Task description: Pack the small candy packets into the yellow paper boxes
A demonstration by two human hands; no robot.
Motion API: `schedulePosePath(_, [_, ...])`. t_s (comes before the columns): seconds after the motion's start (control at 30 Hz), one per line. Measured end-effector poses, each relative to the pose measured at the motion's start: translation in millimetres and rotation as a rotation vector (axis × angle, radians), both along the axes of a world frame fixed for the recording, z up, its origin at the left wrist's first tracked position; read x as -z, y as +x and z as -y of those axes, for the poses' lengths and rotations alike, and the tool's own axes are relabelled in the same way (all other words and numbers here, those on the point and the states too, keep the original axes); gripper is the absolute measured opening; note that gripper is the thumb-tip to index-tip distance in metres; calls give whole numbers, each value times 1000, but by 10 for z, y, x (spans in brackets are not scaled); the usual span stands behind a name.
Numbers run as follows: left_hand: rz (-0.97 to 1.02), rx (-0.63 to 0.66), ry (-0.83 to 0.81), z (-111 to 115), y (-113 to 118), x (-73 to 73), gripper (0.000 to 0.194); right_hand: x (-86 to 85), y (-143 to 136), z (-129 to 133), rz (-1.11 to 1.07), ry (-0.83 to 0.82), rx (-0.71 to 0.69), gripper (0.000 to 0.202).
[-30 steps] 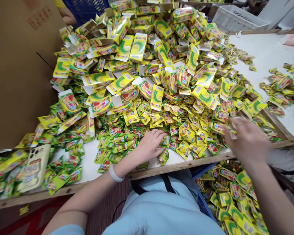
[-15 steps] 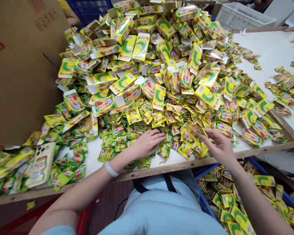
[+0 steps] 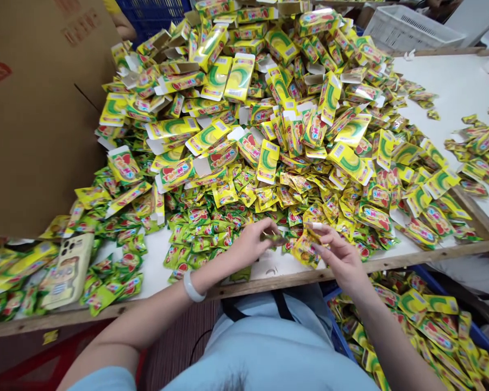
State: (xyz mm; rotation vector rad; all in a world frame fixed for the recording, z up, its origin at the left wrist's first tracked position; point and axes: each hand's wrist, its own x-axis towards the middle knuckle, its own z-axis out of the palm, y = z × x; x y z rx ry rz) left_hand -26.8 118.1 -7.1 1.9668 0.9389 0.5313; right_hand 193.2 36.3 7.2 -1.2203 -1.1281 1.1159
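My left hand (image 3: 250, 247), with a pale bangle at the wrist, pinches a small green candy packet (image 3: 274, 238) above the table's front edge. My right hand (image 3: 340, 255) is close by on the right, its thumb and fingers closed on a yellow candy packet (image 3: 305, 251). Whether it holds more than one packet I cannot tell. Loose green packets (image 3: 206, 239) lie left of and behind my left hand. Behind both hands, yellow packets (image 3: 264, 198) lie at the foot of a high heap of printed candy boxes (image 3: 268, 162), several with open flaps.
A large cardboard carton (image 3: 36, 125) stands at the left, with a phone (image 3: 70, 269) near it. Below the wooden table edge (image 3: 411, 254) at the right is a blue crate (image 3: 338, 326) full of boxes. A white basket (image 3: 411, 27) and another person's arm (image 3: 124, 24) are at the back.
My left hand has lifted a green packet off the table. My right hand has moved left, toward my left hand, bringing a yellow packet. The view has shifted slightly.
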Motion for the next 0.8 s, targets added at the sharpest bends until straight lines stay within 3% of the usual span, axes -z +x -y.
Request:
schedulePosePath(0.1, [204, -184, -185, 48, 71, -73, 25, 50, -190, 6, 111, 18, -30, 20])
schedulePosePath(0.2, [254, -246, -223, 115, 89, -177, 38, 68, -269, -30, 203, 19, -26, 22])
schedulePosePath(0.37, [269, -148, -351, 209, 68, -274, 37, 26, -232, -67, 285, 5, -47, 23])
schedulePosePath(0.47, [318, -188, -367, 244, 105, -232, 40, 21, -245, -81, 134, -23, 17, 26])
schedulePosePath(0.53, [320, -193, -319, 257, 146, -206, 36, 30, -268, -99, -59, -65, -23, 39])
schedulePosePath(0.6, [278, -134, -184, 251, 184, -231, 28, 39, -281, -120, -219, -121, -141, 50])
schedulePosePath(0.67, [216, -32, 1, 194, 200, -337, 25, 44, -267, -139, -294, -177, -214, 46])
schedulePosePath(0.73, [139, 109, 114, 34, 181, -520, 38, 48, -215, -153, -308, -210, -175, 37])
schedulePosePath(0.8, [49, 259, 137, -266, 125, -727, 63, 57, -124, -160, -293, -225, -110, 33])
